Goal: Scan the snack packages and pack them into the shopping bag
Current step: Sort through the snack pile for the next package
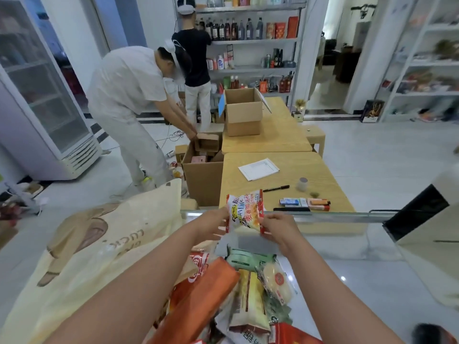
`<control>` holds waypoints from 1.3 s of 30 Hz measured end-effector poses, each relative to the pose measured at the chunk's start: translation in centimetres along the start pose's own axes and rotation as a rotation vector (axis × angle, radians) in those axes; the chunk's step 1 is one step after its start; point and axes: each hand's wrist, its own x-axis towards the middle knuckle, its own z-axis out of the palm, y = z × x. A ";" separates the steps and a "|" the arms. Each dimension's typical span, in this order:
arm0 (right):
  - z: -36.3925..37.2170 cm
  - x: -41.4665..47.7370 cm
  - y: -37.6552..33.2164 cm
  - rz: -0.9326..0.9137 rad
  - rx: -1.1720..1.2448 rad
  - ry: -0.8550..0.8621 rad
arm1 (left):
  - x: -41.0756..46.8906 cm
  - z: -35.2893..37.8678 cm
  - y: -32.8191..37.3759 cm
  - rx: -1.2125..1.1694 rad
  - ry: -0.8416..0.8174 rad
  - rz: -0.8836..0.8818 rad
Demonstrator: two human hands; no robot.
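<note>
Hands first: my left hand (pixel 215 223) pinches the left edge of a white snack packet (pixel 244 211) with red side seams, and my right hand (pixel 279 225) pinches its right edge, so both are closed on the same packet and neither is free. I hold it raised over the far end of the glass counter (pixel 352 256), face toward me, its long axis running roughly near to far and tilted a little to the left. Printing on it is orange and black; I cannot read it well enough to find a barcode from here.

Shopping bag (pixel 104 244) lies to the left of both hands, a cream cloth bag with a brown print, slumped close beside my left forearm. My left hand is the nearer of the 2, so I judge the packet should travel leftward and near to reach the bag. I cannot see a scanner plainly in this view.

Below my wrists sits the pile of snack packages (pixel 238 289) waiting on the counter: an orange pouch, a green one, a yellow one and a clear wrap with a pale round cake, overlapping one another.

Beyond the counter a wooden table (pixel 318 170) carries papers, a black pen and small boxes. Farther left, 2 people work by cardboard boxes and shelves.
</note>
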 end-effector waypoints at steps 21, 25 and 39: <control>1.7 -17.6 0.0 -0.700 -0.464 0.462 | -12.4 1.5 2.9 -0.803 -0.225 0.292; 1.5 -20.4 -1.4 -0.079 0.300 0.047 | -13.8 3.9 3.8 -0.925 -0.230 0.338; -12.1 -22.5 0.0 -0.110 0.413 -0.146 | -16.6 17.2 8.9 -0.693 -0.120 0.278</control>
